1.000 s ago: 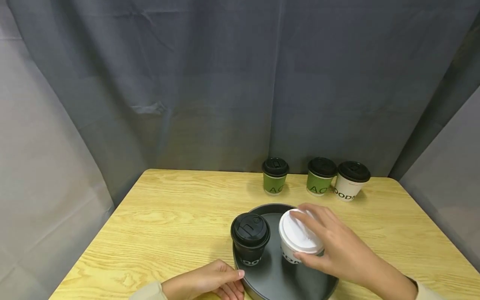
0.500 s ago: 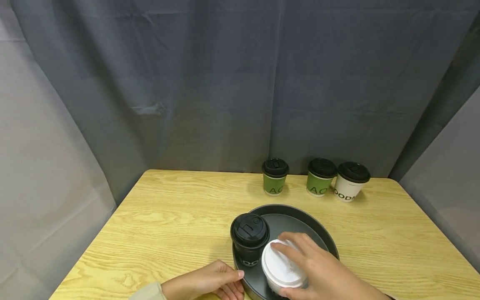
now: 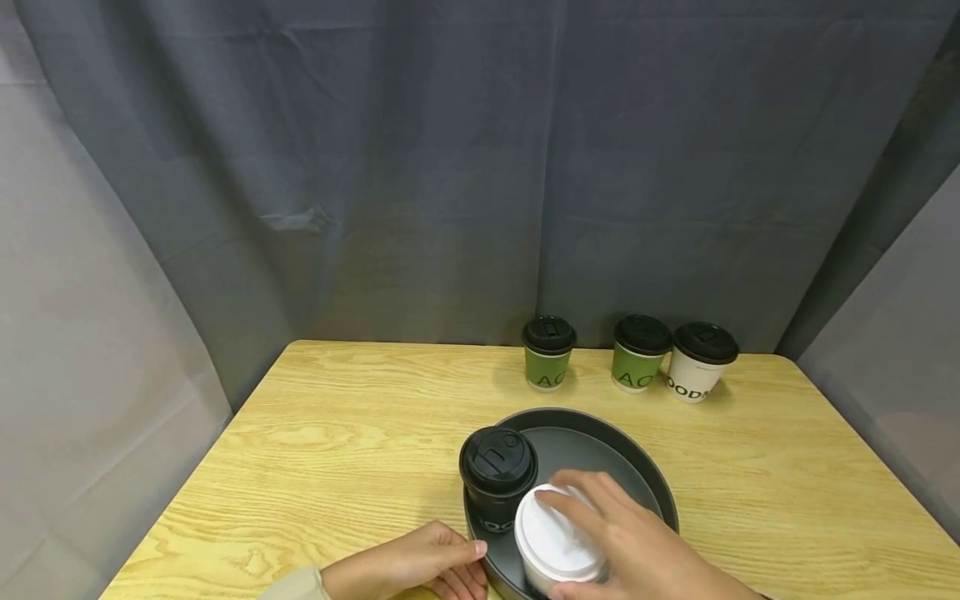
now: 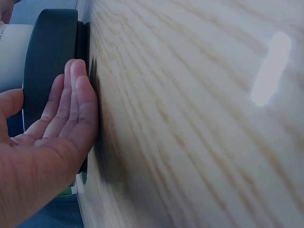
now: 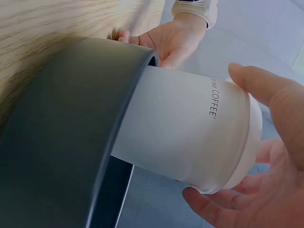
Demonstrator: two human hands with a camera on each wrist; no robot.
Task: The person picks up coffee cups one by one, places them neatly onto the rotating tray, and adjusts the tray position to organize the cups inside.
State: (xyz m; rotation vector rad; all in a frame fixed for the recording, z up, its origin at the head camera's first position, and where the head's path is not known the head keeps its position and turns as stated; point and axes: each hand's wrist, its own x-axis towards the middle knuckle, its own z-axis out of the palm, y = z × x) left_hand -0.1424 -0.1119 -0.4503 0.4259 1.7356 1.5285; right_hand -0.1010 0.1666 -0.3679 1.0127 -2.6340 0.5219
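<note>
My right hand (image 3: 626, 537) holds a white paper coffee cup (image 5: 183, 118) by its white lid (image 3: 557, 533), thumb on one side and fingers on the other. The cup's lower part is inside a round dark grey tray (image 3: 652, 475), behind the wall in the right wrist view. A black lidded coffee cup (image 3: 497, 475) stands in the tray at its left, close beside the white one. My left hand (image 3: 420, 558) holds the tray's left side. In the left wrist view, its thumb is at the rim and its fingers (image 4: 83, 95) lie along the outer wall, near the tabletop.
Two green cups with black lids, one on the left (image 3: 548, 354) and one on the right (image 3: 639, 354), stand near the table's back edge. A white cup with a black lid (image 3: 700, 362) is beside the right one. Grey cloth (image 3: 420, 183) hangs behind the wooden table (image 3: 337, 433).
My right hand has brought the white cup toward me and left inside the tray, close to the black cup. The left hand stays at the tray's side.
</note>
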